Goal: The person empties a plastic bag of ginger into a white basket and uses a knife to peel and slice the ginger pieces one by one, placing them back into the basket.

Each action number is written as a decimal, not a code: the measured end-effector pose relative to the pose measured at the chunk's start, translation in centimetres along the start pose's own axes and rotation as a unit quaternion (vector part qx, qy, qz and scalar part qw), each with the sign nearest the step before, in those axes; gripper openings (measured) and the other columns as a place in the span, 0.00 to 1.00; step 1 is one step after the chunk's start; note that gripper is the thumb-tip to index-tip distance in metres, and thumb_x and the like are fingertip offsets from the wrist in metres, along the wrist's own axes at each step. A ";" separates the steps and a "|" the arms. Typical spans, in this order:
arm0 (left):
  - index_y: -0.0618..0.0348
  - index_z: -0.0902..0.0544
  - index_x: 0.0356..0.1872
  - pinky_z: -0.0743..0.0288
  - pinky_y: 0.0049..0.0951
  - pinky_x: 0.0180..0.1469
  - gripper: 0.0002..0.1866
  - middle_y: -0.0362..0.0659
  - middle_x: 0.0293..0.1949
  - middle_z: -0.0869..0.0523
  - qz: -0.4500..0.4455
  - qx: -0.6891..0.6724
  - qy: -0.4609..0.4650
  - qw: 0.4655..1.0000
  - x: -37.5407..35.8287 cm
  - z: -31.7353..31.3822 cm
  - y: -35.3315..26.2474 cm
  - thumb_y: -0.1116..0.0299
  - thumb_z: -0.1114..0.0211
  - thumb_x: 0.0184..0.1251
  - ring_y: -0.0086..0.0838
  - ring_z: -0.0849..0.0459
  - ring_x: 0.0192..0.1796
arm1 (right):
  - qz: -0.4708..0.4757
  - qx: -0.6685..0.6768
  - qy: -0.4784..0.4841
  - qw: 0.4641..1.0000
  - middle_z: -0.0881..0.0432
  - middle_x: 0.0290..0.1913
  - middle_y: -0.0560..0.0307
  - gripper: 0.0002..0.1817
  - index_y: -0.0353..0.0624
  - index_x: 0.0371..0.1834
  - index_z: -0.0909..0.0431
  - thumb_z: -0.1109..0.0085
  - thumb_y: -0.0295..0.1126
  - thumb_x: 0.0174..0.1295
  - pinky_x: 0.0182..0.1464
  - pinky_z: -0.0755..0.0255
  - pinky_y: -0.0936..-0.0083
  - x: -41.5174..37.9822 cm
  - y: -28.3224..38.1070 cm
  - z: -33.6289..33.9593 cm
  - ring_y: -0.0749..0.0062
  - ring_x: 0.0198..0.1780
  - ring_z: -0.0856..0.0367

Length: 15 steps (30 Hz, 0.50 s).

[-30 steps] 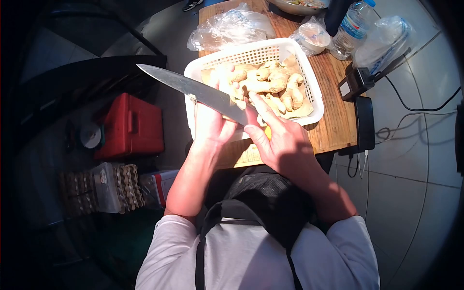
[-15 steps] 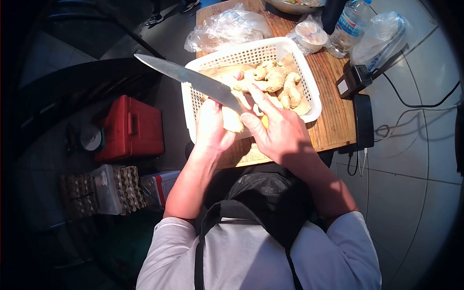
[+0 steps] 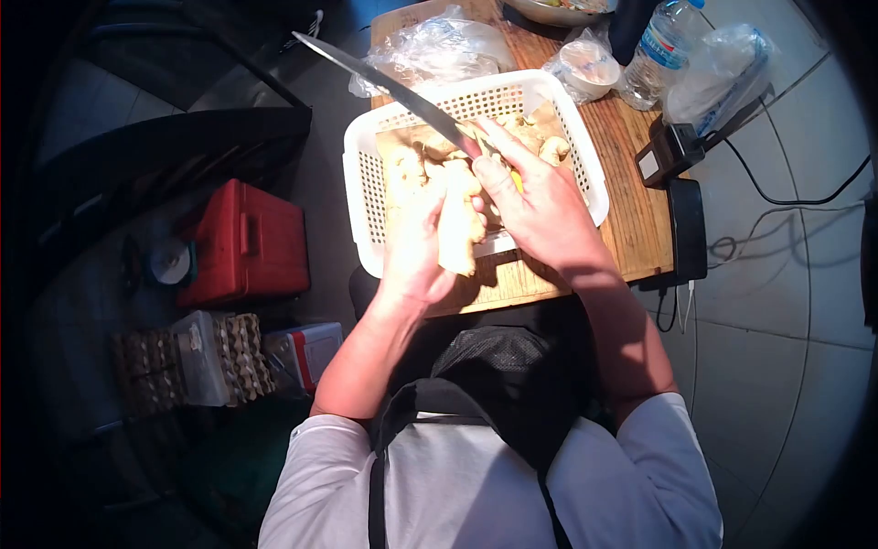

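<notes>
My left hand (image 3: 413, 252) is closed around a pale piece of ginger root (image 3: 459, 233), over the near side of a white plastic basket (image 3: 596, 178). A large kitchen knife (image 3: 389, 87) is gripped in my right hand (image 3: 553, 220), its blade slanting up and to the left across the basket. Part of the knife's yellow handle shows between the fingers. The blade stands above the ginger, apart from it. More ginger (image 3: 554, 150) lies in the basket, partly hidden by my hands and the knife.
The basket rests on a wooden table (image 3: 631, 220). Behind it are a clear plastic bag (image 3: 439, 50), a wrapped bowl (image 3: 587, 69) and a water bottle (image 3: 660, 50). A black power adapter (image 3: 670, 156) sits at the right edge. A red box (image 3: 247, 240) and egg trays (image 3: 242, 357) stand at lower left.
The knife has swung upward, and its blade has lifted off the ginger. My left hand has turned, showing more of the ginger piece. My right hand has shifted slightly right.
</notes>
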<state>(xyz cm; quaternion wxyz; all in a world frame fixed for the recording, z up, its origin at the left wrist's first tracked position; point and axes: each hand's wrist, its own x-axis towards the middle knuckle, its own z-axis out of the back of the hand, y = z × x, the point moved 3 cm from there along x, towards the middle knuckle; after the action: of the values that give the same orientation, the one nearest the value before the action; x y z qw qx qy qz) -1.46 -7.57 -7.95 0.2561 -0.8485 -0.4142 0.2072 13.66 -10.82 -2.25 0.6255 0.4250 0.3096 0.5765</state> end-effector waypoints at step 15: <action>0.65 0.27 0.65 0.16 0.35 0.49 0.19 0.47 0.49 0.15 -0.053 0.045 -0.059 0.996 0.7 -0.9 -1.9 0.65 0.52 0.82 0.32 0.14 0.46 | 0.057 -0.100 -0.002 0.993 0.13 0.32 0.42 0.30 0.46 0.74 0.32 0.45 0.48 0.73 0.41 0.20 0.57 -2.3 0.7 -1.4 0.44 0.35 0.12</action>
<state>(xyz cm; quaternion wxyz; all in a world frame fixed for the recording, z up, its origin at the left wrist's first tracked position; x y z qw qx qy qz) -1.74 -6.22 -6.20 0.2798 -0.7992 -0.4631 0.2619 11.77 -12.81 -2.51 0.6316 0.3785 0.2249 0.6381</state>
